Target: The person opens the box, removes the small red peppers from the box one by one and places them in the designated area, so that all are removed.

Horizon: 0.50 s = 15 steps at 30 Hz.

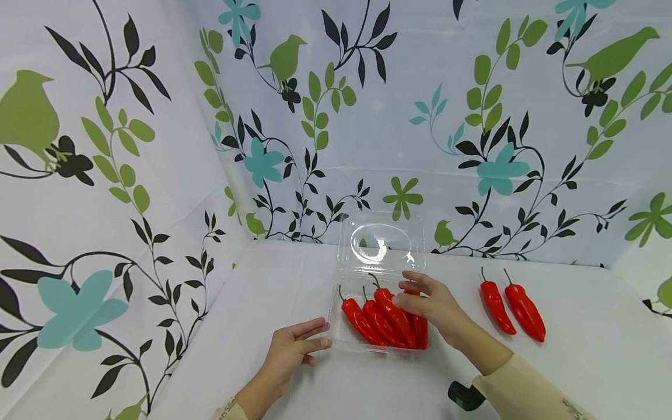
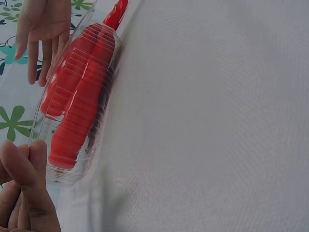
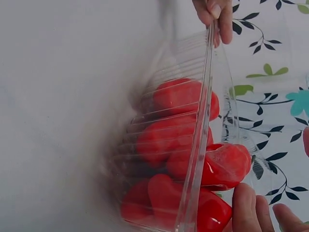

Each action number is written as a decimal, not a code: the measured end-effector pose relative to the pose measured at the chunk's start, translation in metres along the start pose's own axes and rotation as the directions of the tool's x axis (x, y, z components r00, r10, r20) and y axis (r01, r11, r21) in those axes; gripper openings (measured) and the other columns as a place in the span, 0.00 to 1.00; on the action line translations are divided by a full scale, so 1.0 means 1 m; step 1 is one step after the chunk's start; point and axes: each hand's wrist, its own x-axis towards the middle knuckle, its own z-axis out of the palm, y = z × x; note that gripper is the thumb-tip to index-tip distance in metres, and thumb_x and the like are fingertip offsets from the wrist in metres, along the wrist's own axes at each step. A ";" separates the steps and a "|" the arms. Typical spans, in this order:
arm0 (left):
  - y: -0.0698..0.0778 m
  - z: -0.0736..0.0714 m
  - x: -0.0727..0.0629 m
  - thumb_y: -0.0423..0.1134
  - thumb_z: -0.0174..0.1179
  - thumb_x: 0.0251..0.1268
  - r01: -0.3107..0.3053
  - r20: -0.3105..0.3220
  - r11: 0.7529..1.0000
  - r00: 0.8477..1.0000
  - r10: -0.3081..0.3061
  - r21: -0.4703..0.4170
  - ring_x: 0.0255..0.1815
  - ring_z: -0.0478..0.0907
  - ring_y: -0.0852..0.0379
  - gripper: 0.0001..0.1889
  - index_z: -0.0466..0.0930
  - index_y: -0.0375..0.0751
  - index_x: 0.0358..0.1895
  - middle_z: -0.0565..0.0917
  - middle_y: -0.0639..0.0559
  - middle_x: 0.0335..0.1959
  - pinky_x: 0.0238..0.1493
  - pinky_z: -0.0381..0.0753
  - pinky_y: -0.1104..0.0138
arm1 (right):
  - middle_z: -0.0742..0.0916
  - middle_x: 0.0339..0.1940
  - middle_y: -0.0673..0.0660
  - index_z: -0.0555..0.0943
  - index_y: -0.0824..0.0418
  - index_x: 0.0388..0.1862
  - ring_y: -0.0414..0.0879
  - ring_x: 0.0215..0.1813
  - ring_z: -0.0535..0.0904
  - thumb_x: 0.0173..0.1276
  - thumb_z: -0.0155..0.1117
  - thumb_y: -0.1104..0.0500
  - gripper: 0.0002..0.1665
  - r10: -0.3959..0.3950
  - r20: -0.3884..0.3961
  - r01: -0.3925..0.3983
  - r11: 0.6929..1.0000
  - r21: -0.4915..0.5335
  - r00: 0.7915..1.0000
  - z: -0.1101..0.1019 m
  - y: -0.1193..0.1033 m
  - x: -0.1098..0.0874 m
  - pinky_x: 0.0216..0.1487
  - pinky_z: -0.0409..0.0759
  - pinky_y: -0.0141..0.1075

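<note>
A clear plastic clamshell container (image 1: 342, 333) stands on the white table with its lid (image 1: 357, 259) raised at the back. Several glossy red chili peppers (image 1: 385, 321) lie side by side inside, stems towards the lid. At the container's left edge, my left hand (image 1: 290, 351) pinches the rim between thumb and fingers, as the right wrist view shows. My right hand (image 1: 437, 304) hovers over the right end of the peppers with its fingers extended. In the right wrist view, its fingertips (image 3: 245, 205) are right at a pepper (image 3: 212, 210) along that side.
Two more red peppers (image 1: 493, 306) lie on the table (image 1: 588, 326) to the right of the container. Patterned cloth (image 1: 399, 116) with leaves and birds hangs behind and on the left. A small dark device (image 1: 466, 396) sits by the right sleeve.
</note>
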 end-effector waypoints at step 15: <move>0.000 0.000 0.001 0.34 0.74 0.58 0.004 0.004 1.000 1.000 -0.004 -0.005 0.41 0.87 0.57 0.30 0.77 0.28 0.64 0.83 0.39 0.58 0.26 0.79 0.72 | 0.79 0.66 0.64 0.70 0.60 0.74 0.61 0.64 0.77 0.56 0.80 0.61 0.46 -0.048 -0.016 0.046 0.995 -0.090 0.999 0.023 -0.001 0.003 0.48 0.85 0.50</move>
